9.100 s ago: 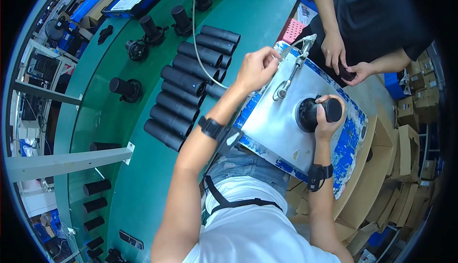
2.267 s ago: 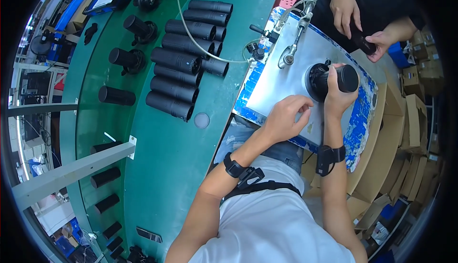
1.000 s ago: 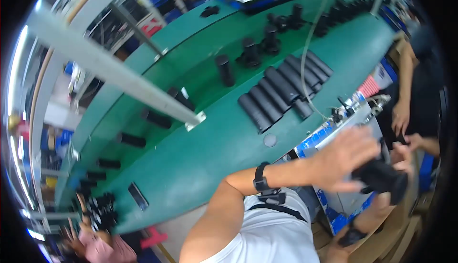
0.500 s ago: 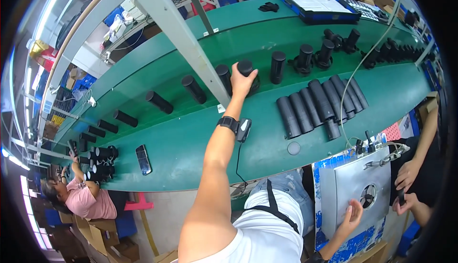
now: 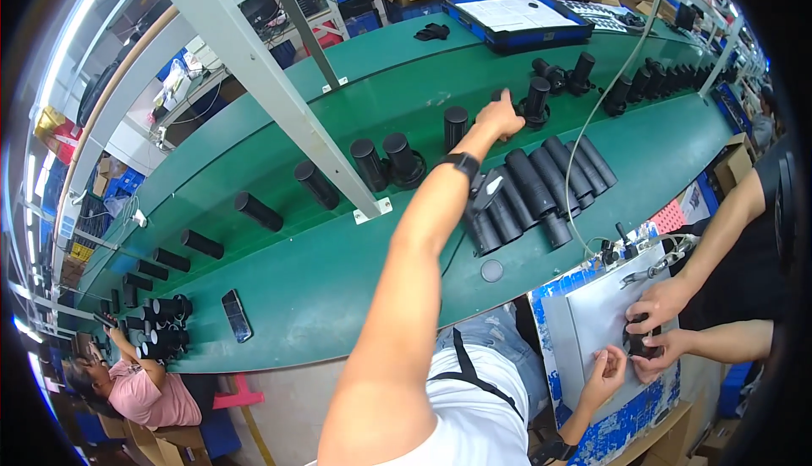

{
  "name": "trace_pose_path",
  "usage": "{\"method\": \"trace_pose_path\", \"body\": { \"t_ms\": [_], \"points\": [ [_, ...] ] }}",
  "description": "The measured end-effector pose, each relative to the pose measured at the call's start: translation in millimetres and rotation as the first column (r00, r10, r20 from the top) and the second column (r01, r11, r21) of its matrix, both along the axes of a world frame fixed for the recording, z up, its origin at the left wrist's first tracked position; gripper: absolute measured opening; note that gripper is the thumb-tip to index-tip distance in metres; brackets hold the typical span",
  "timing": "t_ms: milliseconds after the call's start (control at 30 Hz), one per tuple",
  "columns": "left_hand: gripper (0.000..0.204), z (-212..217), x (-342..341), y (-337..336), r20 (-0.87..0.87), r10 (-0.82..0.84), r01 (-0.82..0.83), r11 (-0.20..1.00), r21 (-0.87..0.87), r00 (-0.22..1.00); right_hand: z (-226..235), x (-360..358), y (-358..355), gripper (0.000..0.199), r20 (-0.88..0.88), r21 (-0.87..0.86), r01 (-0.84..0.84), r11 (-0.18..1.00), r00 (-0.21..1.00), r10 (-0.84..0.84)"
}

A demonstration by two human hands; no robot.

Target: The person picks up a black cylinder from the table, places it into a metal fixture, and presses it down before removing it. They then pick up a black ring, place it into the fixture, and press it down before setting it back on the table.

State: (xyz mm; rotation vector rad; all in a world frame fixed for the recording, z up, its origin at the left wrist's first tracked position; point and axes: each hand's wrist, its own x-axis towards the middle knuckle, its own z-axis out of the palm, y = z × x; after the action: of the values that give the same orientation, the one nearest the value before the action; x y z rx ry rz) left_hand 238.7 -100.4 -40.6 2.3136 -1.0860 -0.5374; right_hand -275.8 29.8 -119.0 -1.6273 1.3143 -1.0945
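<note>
My left hand (image 5: 499, 117), arm stretched over the green bench, is closed around the top of a black cylinder (image 5: 497, 94), which it mostly hides. To its left stands a plain black cylinder (image 5: 455, 128); to its right is another in a ring-shaped base (image 5: 536, 101). Farther left, a black cylinder with a base (image 5: 402, 160) stands beside a plain one. My right hand (image 5: 606, 373) is in front of the grey metal box (image 5: 579, 314), its fingers loosely bent and apart, with nothing visible in them. Next to it, a co-worker's hands (image 5: 655, 331) hold a dark part against the box.
Black tubes (image 5: 541, 183) lie in a row on the bench, near a small round disc (image 5: 491, 271). A phone (image 5: 237, 315) lies left. A metal post (image 5: 262, 85) and a hanging cable (image 5: 622, 77) cross the bench. A person in pink (image 5: 152, 390) works at far left.
My left hand has left one based cylinder and moved right to another. The view has shifted right. The co-worker's hands have come onto the metal box beside my right hand.
</note>
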Motion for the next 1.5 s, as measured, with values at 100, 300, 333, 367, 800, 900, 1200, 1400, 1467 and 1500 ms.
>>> {"method": "trace_pose_path", "body": {
  "t_ms": [100,300,333,367,800,900,1200,1400,1467,1500],
  "points": [
    [0.038,-28,12,-11,0.353,-0.024,0.018,1.0,0.019,0.935,1,4,0,0.012,0.039,-0.005,0.016,1.0,0.999,-0.016],
    [0.056,-62,32,43,0.66,0.166,-0.211,0.977,-0.011,0.733,8,12,7,0.011,-0.059,-0.063,0.078,0.995,0.995,-0.081],
    [0.053,-71,32,49,0.57,0.162,-0.178,0.984,-0.029,0.806,9,11,6,0.011,-0.106,-0.08,0.055,0.995,0.992,-0.063],
    [0.053,-69,27,55,0.567,0.162,-0.173,0.984,-0.034,0.808,9,11,5,0.011,-0.153,-0.1,0.039,0.994,0.987,-0.054],
    [0.043,58,-160,169,0.132,-0.781,0.613,0.359,-0.704,0.61,96,95,-11,0.055,0.075,-0.019,-0.433,0.901,0.898,0.433],
    [0.041,46,-200,159,-0.033,-0.927,0.526,0.242,-0.816,0.375,70,99,-32,0.072,0.755,0.3,-0.835,0.461,0.503,0.42],
    [0.048,-29,-297,172,-0.712,-0.694,0.163,0.719,-0.676,0.11,87,67,-46,0.052,0.936,0.007,-0.38,0.925,0.329,0.128],
    [0.05,-28,-301,162,-0.752,-0.635,0.276,0.702,-0.657,-0.174,87,26,-28,0.062,0.956,-0.153,-0.366,0.918,0.181,0.232],
    [0.054,-31,-303,153,-0.761,-0.611,0.408,0.651,-0.641,-0.22,83,12,-19,0.06,0.937,-0.249,-0.345,0.905,0.148,0.315],
    [0.053,-36,-302,155,-0.746,-0.635,0.471,0.606,-0.641,-0.199,79,9,-10,0.059,0.925,-0.28,-0.332,0.901,0.158,0.345]
  ]
}}
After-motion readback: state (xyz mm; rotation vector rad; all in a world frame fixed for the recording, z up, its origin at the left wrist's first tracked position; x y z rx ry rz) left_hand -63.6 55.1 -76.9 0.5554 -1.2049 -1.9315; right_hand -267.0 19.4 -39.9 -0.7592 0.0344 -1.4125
